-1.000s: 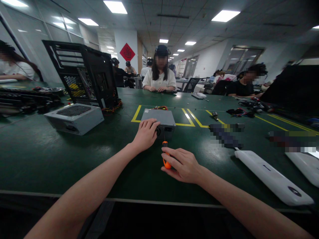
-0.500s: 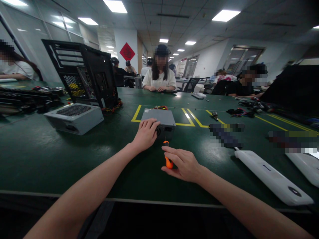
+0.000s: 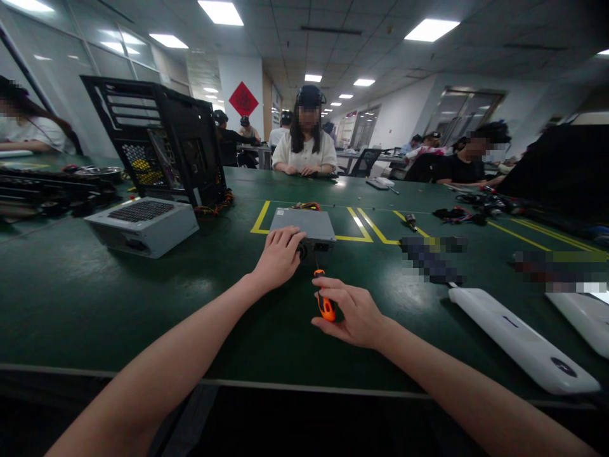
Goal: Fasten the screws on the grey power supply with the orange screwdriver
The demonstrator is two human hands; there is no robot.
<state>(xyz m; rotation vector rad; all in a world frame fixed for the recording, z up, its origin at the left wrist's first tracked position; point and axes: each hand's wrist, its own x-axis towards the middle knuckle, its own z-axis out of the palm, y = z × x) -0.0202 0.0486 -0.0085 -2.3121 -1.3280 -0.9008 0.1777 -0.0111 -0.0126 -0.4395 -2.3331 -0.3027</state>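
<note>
A grey computer power supply (image 3: 309,222) lies on the green table in front of me, its socket side facing my way. My left hand (image 3: 280,255) is closed over its near left corner, fingers on the top; the thumb is hidden. An orange and black screwdriver (image 3: 327,307) is held in the fingers of my right hand (image 3: 351,312). Its thin shaft points away from me and reaches the near face of the power supply, just under the socket. Whether the tip sits in a screw is too small to tell.
On the left stand a second power supply (image 3: 143,225) and an open black computer case (image 3: 190,146). White handheld devices (image 3: 518,336) lie at the right, with a small metal part (image 3: 410,221) beyond. A person (image 3: 304,149) sits across the table.
My right fingers have shifted slightly on the screwdriver, and its handle has turned and moved a little to the right. The left hand and the power supply have stayed put.
</note>
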